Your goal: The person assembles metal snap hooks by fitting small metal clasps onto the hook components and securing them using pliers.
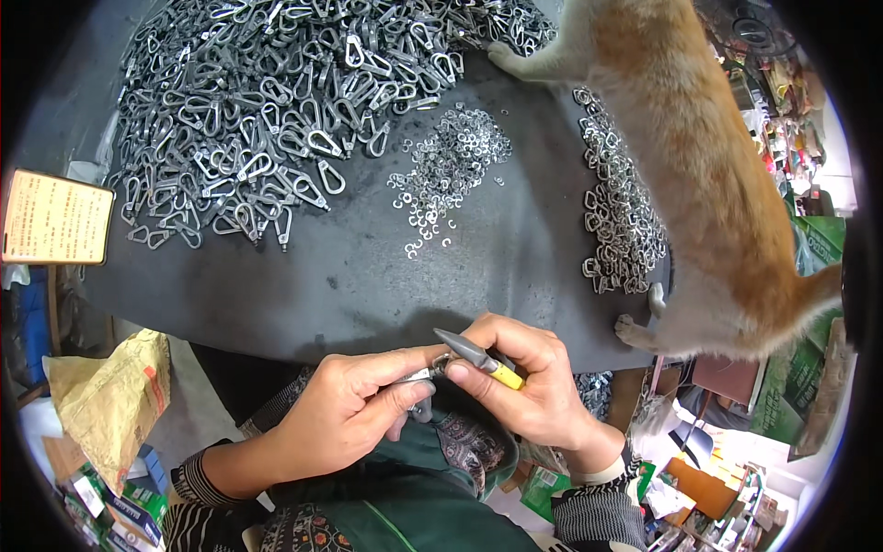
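Observation:
Near the front edge of the dark table, my left hand [345, 405] pinches a small silvery metal clip [421, 375], mostly hidden by the fingers. My right hand [543, 382] is closed around a pointed grey tool with a yellow handle [469, 350], which looks like pliers. Its tip points up and left, just above the clip, and the two hands almost meet. Beyond them lies a small heap of C-shaped metal rings [455, 156]. A large pile of metal snap hooks [267, 110] covers the far left. To the right is a strip of metal loops [612, 207].
An orange and white cat [708, 175] stands along the table's right side, one forepaw by the hooks. A lit phone [57, 221] is at the left edge. A yellowish sack [115, 396] sits below left; boxes and clutter [717, 488] fill the lower right.

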Demonstrator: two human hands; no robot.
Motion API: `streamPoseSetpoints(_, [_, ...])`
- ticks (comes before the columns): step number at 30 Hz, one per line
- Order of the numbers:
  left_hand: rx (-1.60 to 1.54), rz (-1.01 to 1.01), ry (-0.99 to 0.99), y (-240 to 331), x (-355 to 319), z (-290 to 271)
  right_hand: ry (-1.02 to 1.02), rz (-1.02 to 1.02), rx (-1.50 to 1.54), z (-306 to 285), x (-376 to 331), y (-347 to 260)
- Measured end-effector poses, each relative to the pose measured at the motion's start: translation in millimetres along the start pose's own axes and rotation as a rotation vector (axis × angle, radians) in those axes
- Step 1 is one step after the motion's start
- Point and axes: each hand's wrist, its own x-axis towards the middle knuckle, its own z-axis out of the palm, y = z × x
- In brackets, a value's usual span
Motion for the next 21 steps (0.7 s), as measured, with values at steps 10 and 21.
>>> streamPoseSetpoints(10, [-0.539, -0.138, -0.034, -19.6, -12.1, -3.0, 0.060, -0.151, -0.758, -24.0, 12.4, -10.9])
streamPoseSetpoints(21, [-0.529, -0.164, -0.037, -2.1, -23.5, -10.6, 0.249, -0.198, -1.393, -18.1, 28.5, -7.3])
